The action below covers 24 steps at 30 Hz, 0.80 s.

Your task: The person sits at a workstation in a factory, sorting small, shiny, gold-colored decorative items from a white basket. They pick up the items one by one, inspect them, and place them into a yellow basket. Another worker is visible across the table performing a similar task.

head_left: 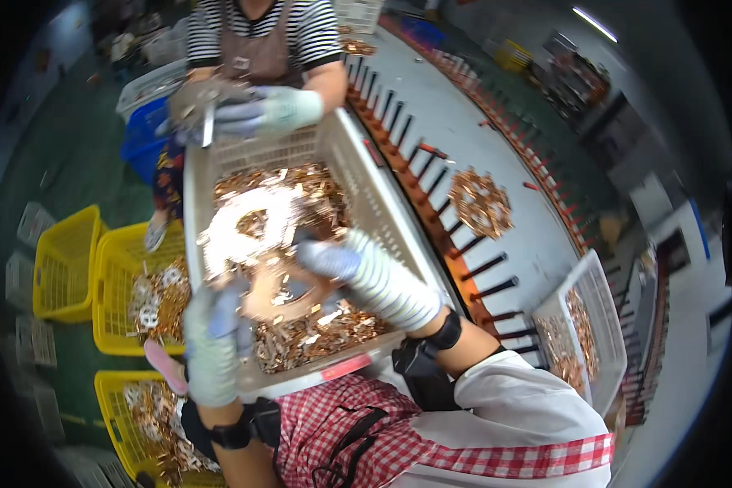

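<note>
Head view: 1 shiny copper-colour metal piece [272, 293], blurred, is above the crate [192, 195], betw. the L hand [213, 337] and R hand [374, 272]. Because of blur I can't tell how far each is closed, or if it holds the piece. Prob. light, stiff, slippery; best hold opp. edges. Count: 1 crate under hands, 3 yellow baskets [53, 268] at left, 1 co-worker [252, 53]; small metal bits [317, 337], too many.
</note>
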Available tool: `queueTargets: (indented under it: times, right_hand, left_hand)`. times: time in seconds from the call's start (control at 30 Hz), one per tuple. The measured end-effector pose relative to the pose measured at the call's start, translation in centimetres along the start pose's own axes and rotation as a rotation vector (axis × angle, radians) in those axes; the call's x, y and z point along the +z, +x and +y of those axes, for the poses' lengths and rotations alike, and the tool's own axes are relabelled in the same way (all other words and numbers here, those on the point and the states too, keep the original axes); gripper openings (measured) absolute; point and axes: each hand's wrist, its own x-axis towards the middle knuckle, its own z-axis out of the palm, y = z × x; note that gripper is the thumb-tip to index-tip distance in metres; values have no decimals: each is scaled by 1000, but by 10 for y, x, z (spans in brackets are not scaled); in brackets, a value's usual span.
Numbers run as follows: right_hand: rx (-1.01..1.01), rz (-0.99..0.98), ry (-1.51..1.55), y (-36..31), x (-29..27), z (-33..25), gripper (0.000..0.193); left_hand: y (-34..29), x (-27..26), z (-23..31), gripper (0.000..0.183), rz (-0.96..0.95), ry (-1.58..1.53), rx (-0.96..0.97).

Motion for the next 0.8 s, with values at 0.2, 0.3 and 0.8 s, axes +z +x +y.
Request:
queueTargets:
  times: [0.2, 0.3, 0.8]
  right_hand:
    - [-328, 161, 415, -36, -19, 36, 73]
    - [-464, 390, 647, -55, -48, 79, 60]
    - [-722, 707, 804, -73, -59, 142, 53]
  left_hand:
    - [-41, -98, -70, 36, 484, -297, 217]
    - [-60, -170, -128, 49, 779, -416, 141]
    - [-61, -114, -109, 79, 176, 11, 278]
